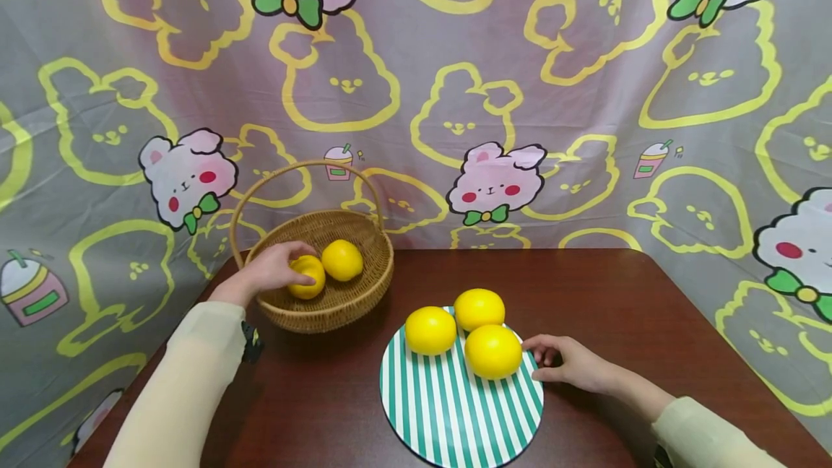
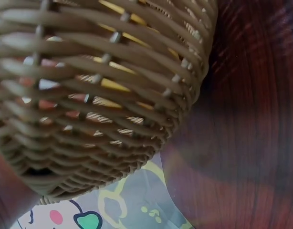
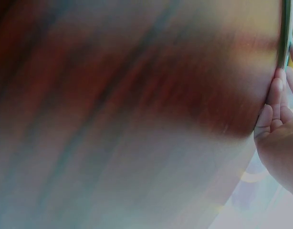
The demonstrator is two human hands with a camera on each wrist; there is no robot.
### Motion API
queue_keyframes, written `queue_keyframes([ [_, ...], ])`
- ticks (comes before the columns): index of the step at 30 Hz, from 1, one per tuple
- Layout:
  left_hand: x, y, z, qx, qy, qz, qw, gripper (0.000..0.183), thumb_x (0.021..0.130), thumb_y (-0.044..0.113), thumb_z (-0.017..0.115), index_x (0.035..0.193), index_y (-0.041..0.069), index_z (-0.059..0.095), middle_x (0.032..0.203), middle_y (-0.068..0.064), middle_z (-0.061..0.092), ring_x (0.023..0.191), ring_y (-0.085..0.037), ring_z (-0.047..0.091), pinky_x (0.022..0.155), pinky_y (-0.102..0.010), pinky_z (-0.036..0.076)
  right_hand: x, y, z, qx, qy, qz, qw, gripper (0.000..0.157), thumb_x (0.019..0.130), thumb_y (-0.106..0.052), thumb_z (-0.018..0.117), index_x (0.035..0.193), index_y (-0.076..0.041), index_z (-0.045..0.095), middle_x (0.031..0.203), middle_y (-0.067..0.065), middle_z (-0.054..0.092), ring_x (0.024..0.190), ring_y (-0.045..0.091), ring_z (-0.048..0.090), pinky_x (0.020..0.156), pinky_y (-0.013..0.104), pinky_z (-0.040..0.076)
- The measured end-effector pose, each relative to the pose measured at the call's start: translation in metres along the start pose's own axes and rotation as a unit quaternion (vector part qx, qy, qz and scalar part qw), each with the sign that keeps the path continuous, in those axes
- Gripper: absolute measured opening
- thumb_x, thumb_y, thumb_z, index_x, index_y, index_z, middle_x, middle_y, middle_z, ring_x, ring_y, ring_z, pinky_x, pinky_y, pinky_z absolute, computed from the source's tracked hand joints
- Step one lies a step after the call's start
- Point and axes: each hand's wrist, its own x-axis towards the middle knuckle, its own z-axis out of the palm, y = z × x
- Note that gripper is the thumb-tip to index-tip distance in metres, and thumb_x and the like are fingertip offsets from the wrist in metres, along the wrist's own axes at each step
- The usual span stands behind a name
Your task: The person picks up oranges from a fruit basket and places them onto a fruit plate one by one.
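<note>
My left hand [image 1: 278, 266] reaches into a wicker basket [image 1: 325, 320] and grips a yellow lemon [image 1: 307, 278], thumb on the near side. Another lemon [image 1: 342, 260] lies beside it in the basket. In the left wrist view the woven basket wall [image 2: 89, 86] hides the fingers. My right hand [image 1: 575, 363] rests at the right edge of a round green-and-white striped board [image 1: 448, 410], fingers loosely bent, close to the nearest lemon [image 1: 493, 352]. Two more lemons, one left [image 1: 430, 331] and one behind [image 1: 479, 310], sit on the board. The right wrist view shows right-hand fingers [image 3: 276, 90] by the board's rim.
A dark brown wooden table [image 1: 312, 396] carries everything. The basket's tall arched handle [image 1: 305, 165] rises over its opening. Behind the table hangs a grey curtain [image 1: 403, 42] printed with cartoon animals.
</note>
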Motion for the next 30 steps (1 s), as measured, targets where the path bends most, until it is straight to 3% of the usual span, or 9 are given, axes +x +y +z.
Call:
queue_keyframes([
  [19, 0.012, -0.003, 0.015, 0.014, -0.006, -0.042, 0.9990, 0.064, 0.079, 0.025, 0.080, 0.132, -0.001, 0.054, 0.134, -0.027, 0.049, 0.121, -0.044, 0.045, 0.096, -0.058, 0.037, 0.000, -0.002, -0.001, -0.010, 0.001, -0.004, 1.000, 0.039, 0.088, -0.015, 0.072, 0.123, -0.003, 0.059, 0.092, 0.002, 0.054, 0.080, 0.014, 0.050, 0.071, 0.024, 0.045],
  [30, 0.013, -0.005, 0.016, 0.003, -0.021, -0.055, 0.9983, 0.069, 0.078, 0.027, 0.081, 0.132, -0.005, 0.052, 0.132, -0.028, 0.050, 0.112, -0.040, 0.051, 0.092, -0.052, 0.042, -0.001, 0.000, -0.001, -0.009, 0.004, -0.004, 1.000, 0.040, 0.088, -0.014, 0.072, 0.124, -0.003, 0.059, 0.092, 0.002, 0.055, 0.080, 0.014, 0.051, 0.071, 0.024, 0.045],
])
